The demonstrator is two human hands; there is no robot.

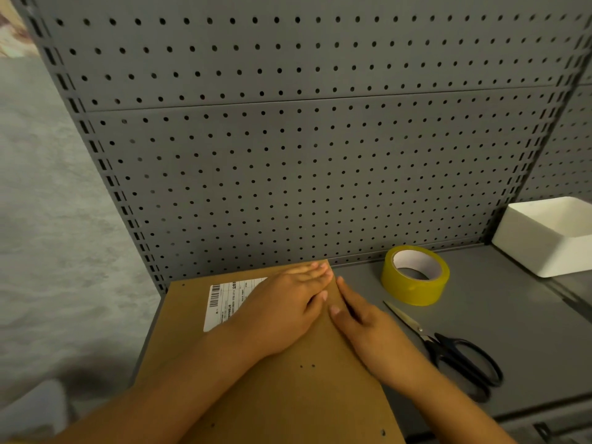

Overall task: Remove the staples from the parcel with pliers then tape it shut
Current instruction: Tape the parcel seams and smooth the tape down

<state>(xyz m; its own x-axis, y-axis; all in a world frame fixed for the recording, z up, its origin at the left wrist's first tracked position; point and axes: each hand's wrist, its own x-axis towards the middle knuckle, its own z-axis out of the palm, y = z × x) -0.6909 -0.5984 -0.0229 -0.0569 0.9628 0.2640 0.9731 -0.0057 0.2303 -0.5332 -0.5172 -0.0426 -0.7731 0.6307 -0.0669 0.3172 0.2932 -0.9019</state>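
Brown cardboard parcel, staple holes, white barcode label.
We press our left hand and right hand flat on it, fingers straight.

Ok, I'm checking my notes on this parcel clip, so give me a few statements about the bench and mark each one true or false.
1. Both hands lie flat on the brown parcel. True: the left hand and right hand press it with straight fingers.
2. The yellow tape roll is held in the right hand. False: it sits on the grey shelf, right of the parcel.
3. The black-handled scissors lie shut beside the parcel. True.
4. The white bin stands on the parcel. False: it stands at the shelf's far right.
5. The shipping label is partly covered by the left hand. True.
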